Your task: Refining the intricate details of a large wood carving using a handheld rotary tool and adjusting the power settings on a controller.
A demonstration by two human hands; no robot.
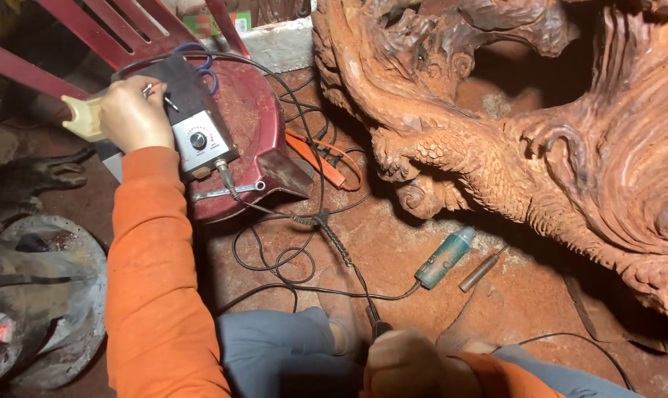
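Left hand (131,112) on control box (198,136); right hand (404,361) gripping black tool cable (349,258).

Your left hand (134,114) is bare, with no glove, ring or watch visible. Your left arm is covered by a long orange sleeve (153,273) of plain knit-like fabric; it ends in a snug cuff at the wrist and shows soft folds along the forearm. Your right hand (406,363) is likewise bare. A matching orange sleeve (514,376) covers the right arm to the wrist. Your legs are clad in grey-blue trousers (275,354), plain, with creases at the knee.
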